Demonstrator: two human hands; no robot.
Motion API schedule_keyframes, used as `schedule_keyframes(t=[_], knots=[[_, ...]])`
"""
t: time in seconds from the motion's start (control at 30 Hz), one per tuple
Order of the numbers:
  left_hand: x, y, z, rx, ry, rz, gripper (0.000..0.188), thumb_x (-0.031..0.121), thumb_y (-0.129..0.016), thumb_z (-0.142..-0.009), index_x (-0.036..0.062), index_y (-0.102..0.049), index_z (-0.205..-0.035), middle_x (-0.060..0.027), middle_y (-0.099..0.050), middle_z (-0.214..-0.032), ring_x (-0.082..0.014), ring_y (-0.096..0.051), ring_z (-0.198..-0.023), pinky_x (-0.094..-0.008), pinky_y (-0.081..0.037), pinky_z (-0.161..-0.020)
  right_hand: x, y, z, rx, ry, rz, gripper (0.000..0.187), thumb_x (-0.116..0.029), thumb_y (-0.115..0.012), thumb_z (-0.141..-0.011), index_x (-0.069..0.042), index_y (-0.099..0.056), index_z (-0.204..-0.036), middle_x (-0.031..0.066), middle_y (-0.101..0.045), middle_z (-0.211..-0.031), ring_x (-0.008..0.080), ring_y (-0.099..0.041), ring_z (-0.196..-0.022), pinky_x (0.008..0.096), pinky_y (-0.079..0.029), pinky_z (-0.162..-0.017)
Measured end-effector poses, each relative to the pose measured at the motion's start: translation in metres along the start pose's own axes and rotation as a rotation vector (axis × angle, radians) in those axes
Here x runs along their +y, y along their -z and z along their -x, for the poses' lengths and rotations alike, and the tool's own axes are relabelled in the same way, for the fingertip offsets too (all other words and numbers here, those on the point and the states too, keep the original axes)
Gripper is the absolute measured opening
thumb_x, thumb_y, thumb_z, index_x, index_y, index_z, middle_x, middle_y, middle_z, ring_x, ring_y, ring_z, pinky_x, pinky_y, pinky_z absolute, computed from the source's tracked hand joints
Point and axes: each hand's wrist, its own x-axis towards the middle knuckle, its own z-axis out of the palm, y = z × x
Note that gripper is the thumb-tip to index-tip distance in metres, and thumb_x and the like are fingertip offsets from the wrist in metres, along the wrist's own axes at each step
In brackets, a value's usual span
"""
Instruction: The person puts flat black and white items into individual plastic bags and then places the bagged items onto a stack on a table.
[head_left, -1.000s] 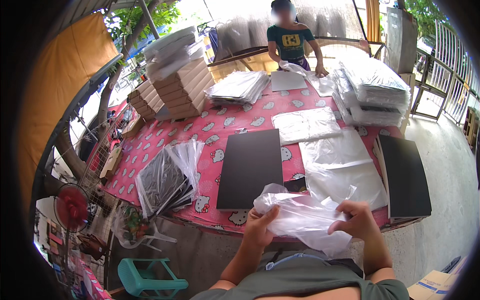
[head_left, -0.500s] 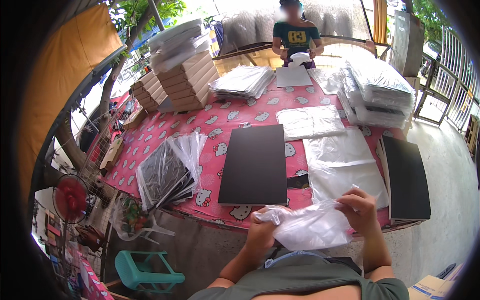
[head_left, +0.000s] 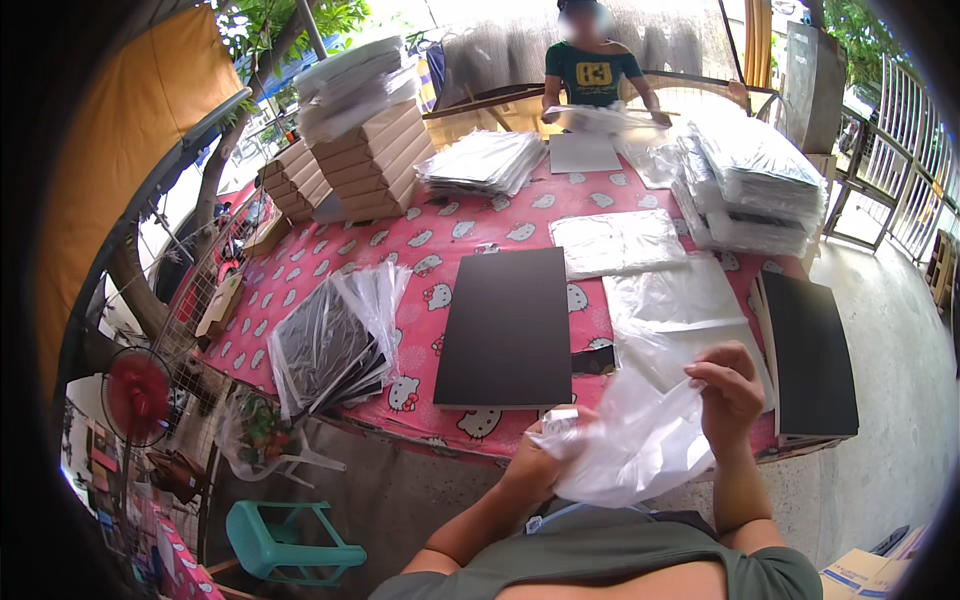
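A thin, clear plastic bag (head_left: 638, 455) hangs crumpled between my hands, in front of my body at the table's near edge. My left hand (head_left: 540, 458) grips its left side, the fingers a little blurred. At the upper right, my right hand (head_left: 728, 388) pinches the bag's edge between thumb and fingers. Just beyond lies a stack of black sheets (head_left: 505, 330), with flat plastic bags (head_left: 675, 310) to its right. A folded pack of clear bags (head_left: 618, 243) rests behind them. Another black stack (head_left: 808, 355) sits at the table's right edge.
Black sheets in clear sleeves (head_left: 330, 345) fan out at the left of the pink table (head_left: 425, 235). Brown boxes (head_left: 370, 165) and wrapped stacks (head_left: 755, 180) stand farther back. Across the table, a person (head_left: 595, 75) holds plastic. A green stool (head_left: 285, 540) stands at lower left.
The bag has swung and opened out between my hands. My right hand has risen slightly, and my left has shifted a little. Across the table, the person has spread out a plastic piece.
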Motion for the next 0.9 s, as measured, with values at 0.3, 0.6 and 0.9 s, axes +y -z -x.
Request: schedule_keyframes(t=[0.3, 0.6, 0.9], knots=[[0.019, 0.017, 0.003, -0.368, -0.024, 0.332, 0.029, 0.034, -0.059, -0.081, 0.0066, -0.052, -0.085, 0.0014, -0.045, -0.06, -0.0066, -0.044, -0.056, -0.0234, -0.035, -0.053, 0.013, -0.008, -0.008, -0.116, -0.146, -0.278, 0.009, -0.003, -0.063, -0.072, -0.002, -0.056, -0.078, 0.0125, -0.059, -0.082, 0.0195, -0.057, -0.078, 0.0285, -0.046, -0.065], [0.029, 0.066, 0.0, -0.442, 0.004, 0.35, 0.03, 0.031, -0.059, -0.079, 0.0013, -0.058, -0.078, -0.0076, -0.054, -0.063, -0.0144, -0.054, -0.06, -0.0297, -0.045, -0.058, 0.007, -0.006, 0.002, -0.975, -0.274, -1.2, 0.023, -0.018, -0.056, -0.082, 0.004, -0.057, -0.078, 0.0127, -0.056, -0.069, 0.0178, -0.055, -0.061, 0.0348, -0.044, -0.058], [-0.02, 0.089, -0.012, -0.365, -0.098, 0.775, 0.028, 0.019, -0.064, -0.073, -0.0008, -0.059, -0.091, -0.009, -0.06, -0.078, -0.019, -0.058, -0.074, -0.0305, -0.045, -0.072, 0.024, -0.023, -0.008, -1.673, -0.318, -0.55, 0.028, -0.024, -0.064, -0.077, 0.001, -0.06, -0.09, 0.013, -0.062, -0.075, 0.0171, -0.059, -0.068, 0.0336, -0.045, -0.062]])
